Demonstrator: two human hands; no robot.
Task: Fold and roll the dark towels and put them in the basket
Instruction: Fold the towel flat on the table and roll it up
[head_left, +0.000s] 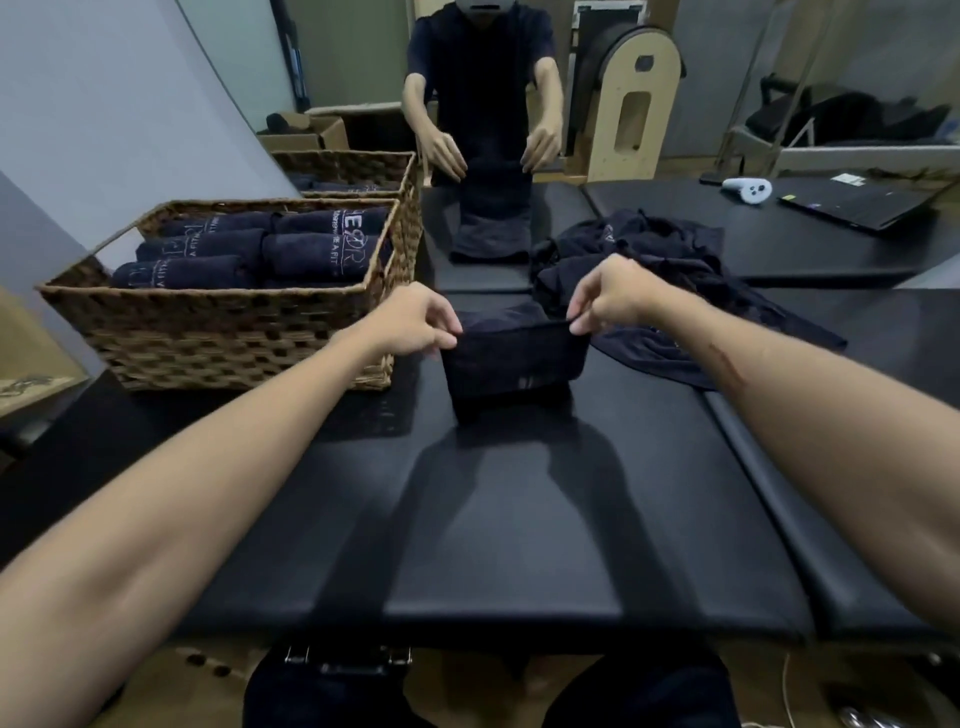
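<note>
Towel (514, 358), folded, hung over the black table (519, 519) at centre, its top corners pinched by left hand (415, 325) and right hand (608, 296); basket (223, 338) of rolled towels (260, 249) sat at ten o'clock.

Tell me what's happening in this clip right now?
A person is folding a dark towel on a black padded table. The left hand and right hand each pinch a top corner, holding the towel up off the surface. A wicker basket to the left already holds several rolled towels. A heap of unfolded towels lies just beyond the right hand, in front of a mirror.
</note>
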